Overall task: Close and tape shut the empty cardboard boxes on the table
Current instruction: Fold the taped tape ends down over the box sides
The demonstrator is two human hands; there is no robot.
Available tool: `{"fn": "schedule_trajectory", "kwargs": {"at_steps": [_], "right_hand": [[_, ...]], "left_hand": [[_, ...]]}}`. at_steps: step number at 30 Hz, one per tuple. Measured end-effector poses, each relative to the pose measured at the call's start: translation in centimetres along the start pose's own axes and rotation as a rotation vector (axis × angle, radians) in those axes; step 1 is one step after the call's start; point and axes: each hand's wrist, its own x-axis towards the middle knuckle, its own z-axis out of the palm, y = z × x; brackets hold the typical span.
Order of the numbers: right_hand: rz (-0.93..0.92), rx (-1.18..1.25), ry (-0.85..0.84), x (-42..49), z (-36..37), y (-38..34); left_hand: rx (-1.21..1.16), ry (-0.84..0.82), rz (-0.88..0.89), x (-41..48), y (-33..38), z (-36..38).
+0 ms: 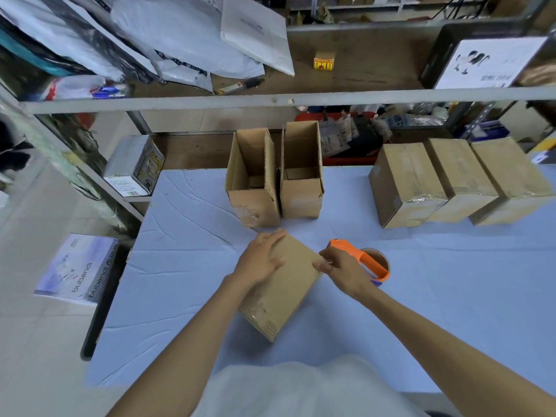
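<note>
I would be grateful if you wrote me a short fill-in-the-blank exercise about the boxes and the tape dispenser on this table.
1. Behind the hands, ___ open boxes stand side by side on the table.
2. A row of ___ closed boxes sits at the right.
3. The tape dispenser beside the right hand has a handle coloured ___.
4. The ___ hand lies flat on top of the nearest box.

Missing words: two; three; orange; left.

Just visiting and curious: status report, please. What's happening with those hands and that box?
Left hand flat on closed box. Right hand curled at its edge, grip unclear. Tape dispenser beside it. Two open boxes behind; nothing in the way.
</note>
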Motion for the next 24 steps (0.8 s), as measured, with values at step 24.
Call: {"fn": "schedule_trajectory", "kwargs": {"at_steps": [24], "right_hand": [[0.156,-0.516,0.475,-0.5,0.9,4.4]], "left_hand": [[0.212,0.215,-0.238,-3.9,3.1,8.0]]}}
